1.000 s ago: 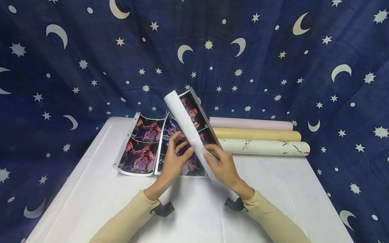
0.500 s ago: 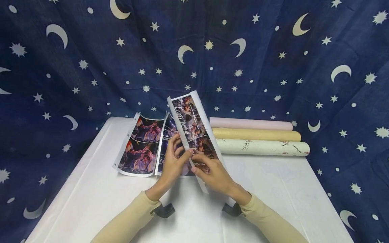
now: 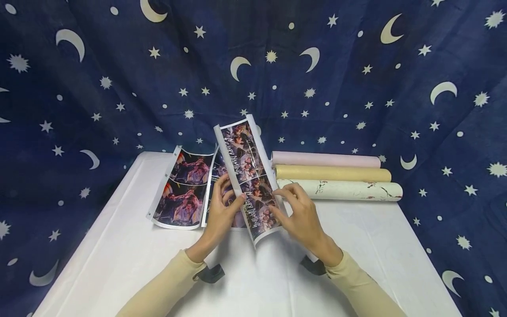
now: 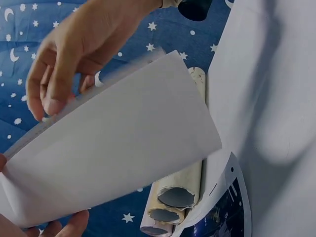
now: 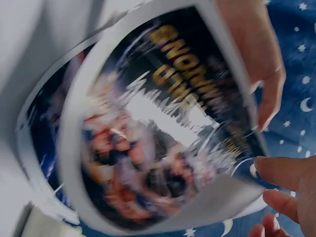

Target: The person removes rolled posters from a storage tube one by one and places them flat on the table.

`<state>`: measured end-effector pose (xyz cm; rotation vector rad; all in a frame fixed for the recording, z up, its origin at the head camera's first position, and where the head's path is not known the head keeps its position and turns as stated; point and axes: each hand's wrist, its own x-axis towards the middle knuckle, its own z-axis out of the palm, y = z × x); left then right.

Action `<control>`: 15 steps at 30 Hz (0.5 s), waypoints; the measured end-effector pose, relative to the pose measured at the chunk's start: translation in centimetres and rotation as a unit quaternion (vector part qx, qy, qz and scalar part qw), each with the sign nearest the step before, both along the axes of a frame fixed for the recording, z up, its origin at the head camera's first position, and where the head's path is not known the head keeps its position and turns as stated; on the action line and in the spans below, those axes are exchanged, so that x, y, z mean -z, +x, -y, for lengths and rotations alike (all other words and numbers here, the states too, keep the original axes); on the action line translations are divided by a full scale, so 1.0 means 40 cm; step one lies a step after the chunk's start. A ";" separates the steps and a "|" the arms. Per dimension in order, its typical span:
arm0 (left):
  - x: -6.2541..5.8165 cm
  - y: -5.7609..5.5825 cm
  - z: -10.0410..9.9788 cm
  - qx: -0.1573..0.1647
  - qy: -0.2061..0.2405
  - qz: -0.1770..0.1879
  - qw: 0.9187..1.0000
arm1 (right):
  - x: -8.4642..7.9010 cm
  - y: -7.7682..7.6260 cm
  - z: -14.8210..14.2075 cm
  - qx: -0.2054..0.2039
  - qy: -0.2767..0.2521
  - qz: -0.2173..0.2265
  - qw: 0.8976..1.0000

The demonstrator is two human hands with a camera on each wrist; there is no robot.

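Note:
A glossy poster [image 3: 253, 167] with printed group pictures and white lettering is held up at a tilt, its long side edges curling inward. My left hand [image 3: 222, 213] grips its left edge, thumb in front and fingers partly hidden. My right hand [image 3: 306, 222] pinches the right edge between thumb and forefinger. The left wrist view shows the poster's plain white back [image 4: 118, 133]. In the right wrist view gold lettering shows on its printed face [image 5: 158, 133], blurred. Behind it, other printed posters [image 3: 184, 189] lie on the table, one partly covered.
Three rolls lie side by side at the back right: a pink one [image 3: 325, 159], a yellow one [image 3: 336, 173] and a white one with a branch pattern [image 3: 356, 189]. A dark blue curtain with moons and stars [image 3: 253, 39] hangs behind the white table [image 3: 119, 273].
The poster has gone from a rolled white strip to a spread printed face. My right hand has moved from its left edge to its right edge. My left hand has stayed nearly in place.

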<state>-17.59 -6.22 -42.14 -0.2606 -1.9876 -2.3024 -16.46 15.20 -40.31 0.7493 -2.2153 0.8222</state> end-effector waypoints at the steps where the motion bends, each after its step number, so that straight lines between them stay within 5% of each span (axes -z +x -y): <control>1: 0.002 0.002 0.001 0.000 -0.003 -0.001 1.000 | 0.002 -0.005 -0.003 0.015 0.010 0.011 1.000; 5: 0.008 0.005 0.004 0.011 -0.010 -0.012 1.000 | 0.009 -0.023 -0.016 0.046 0.008 0.046 0.998; 15: 0.006 0.004 0.029 0.033 -0.008 -0.030 0.999 | 0.008 -0.044 -0.047 0.007 -0.086 0.175 0.981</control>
